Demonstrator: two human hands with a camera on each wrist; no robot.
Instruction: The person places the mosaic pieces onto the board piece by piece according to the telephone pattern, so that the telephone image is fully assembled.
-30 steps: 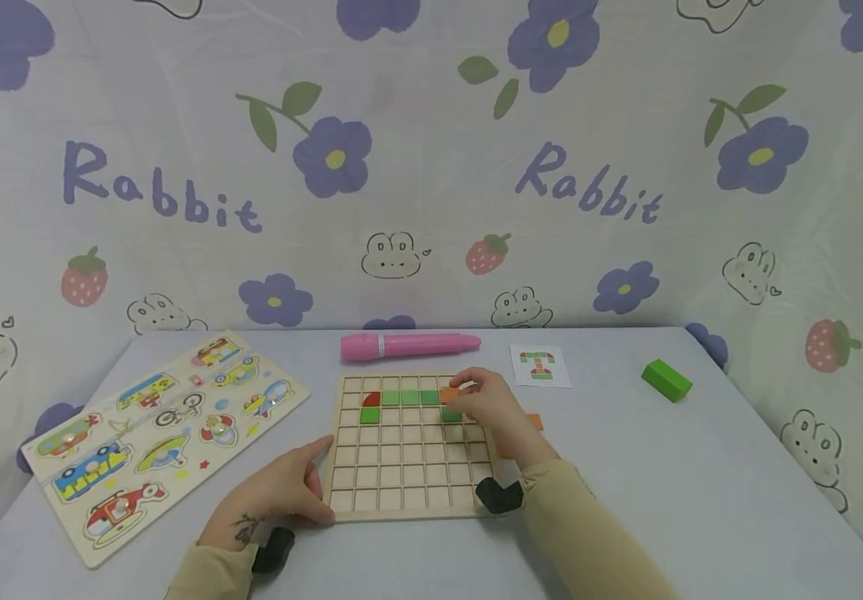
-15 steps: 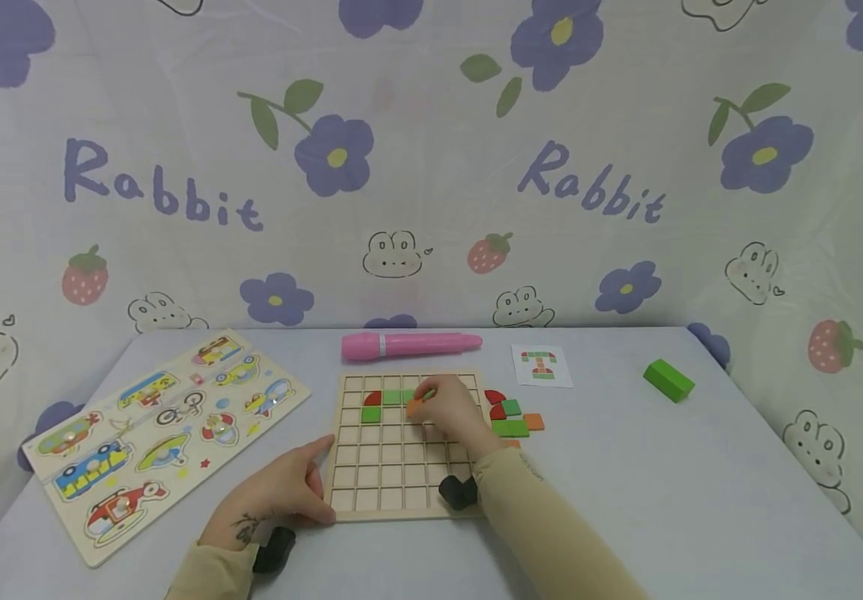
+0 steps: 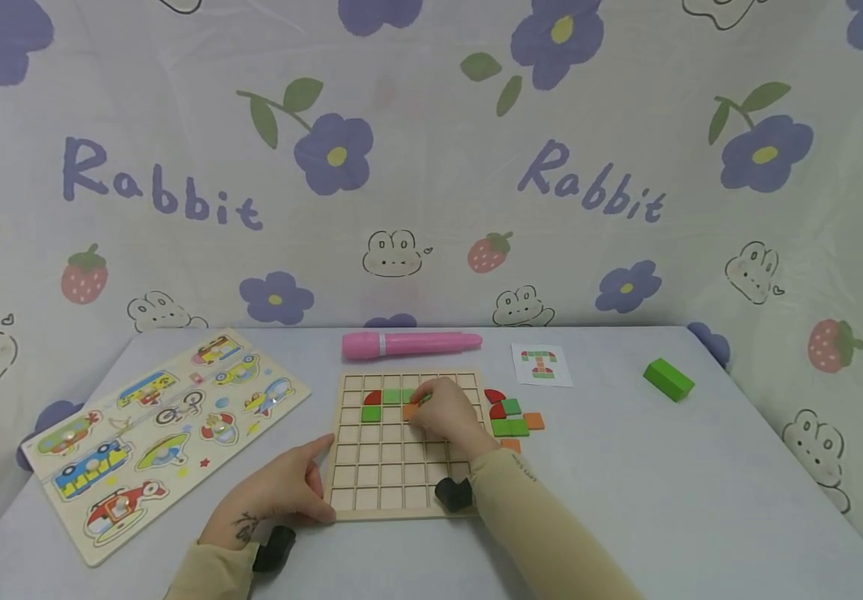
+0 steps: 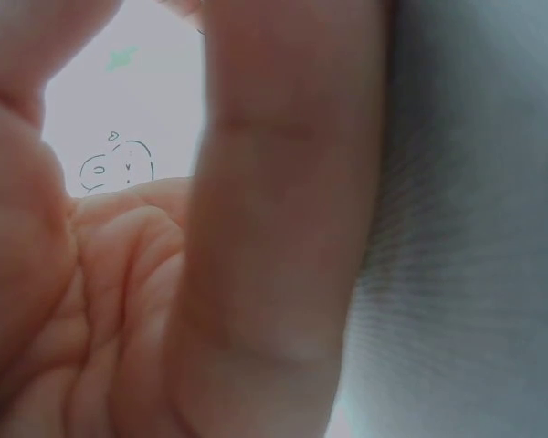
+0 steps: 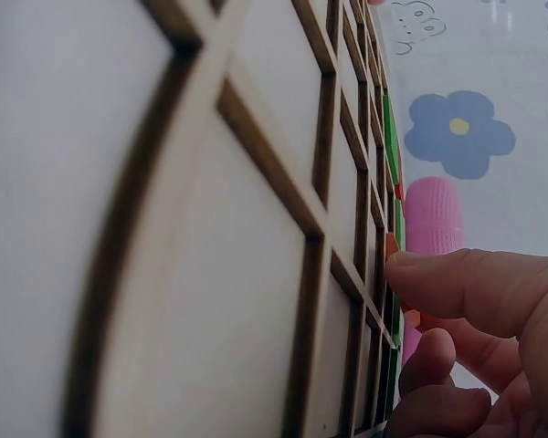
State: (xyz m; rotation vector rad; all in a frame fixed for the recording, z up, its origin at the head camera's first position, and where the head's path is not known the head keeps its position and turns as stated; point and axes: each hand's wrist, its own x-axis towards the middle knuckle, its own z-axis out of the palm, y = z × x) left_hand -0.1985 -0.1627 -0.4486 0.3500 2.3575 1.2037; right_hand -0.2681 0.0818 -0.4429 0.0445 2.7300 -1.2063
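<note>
My right hand (image 3: 446, 412) pinches an orange square tile (image 3: 409, 412) over the wooden grid board (image 3: 390, 516). The tile lies just below a row of green tiles (image 3: 392, 397); whether it sits fully in a cell is hard to tell. In the right wrist view, the thumb touches the orange tile (image 5: 392, 245) at the grid. A red rounded tile (image 3: 373, 398) and a green square (image 3: 371, 414) fill cells at the left end. My left hand (image 3: 277, 487) rests against the board's left edge, thumb by the near corner. The right hand hides the row's right part.
Loose red, green and orange tiles (image 3: 519, 427) lie right of the board. Behind them is a pattern card (image 3: 541, 366). A pink marker-shaped item (image 3: 412, 345) lies at the back, a green block (image 3: 668, 380) far right, a vehicle puzzle board (image 3: 165, 442) left.
My right hand has moved left from the row's right end to the middle, carrying the orange tile, then shifted slightly further. The loose tiles came into view. My left hand has stayed put.
</note>
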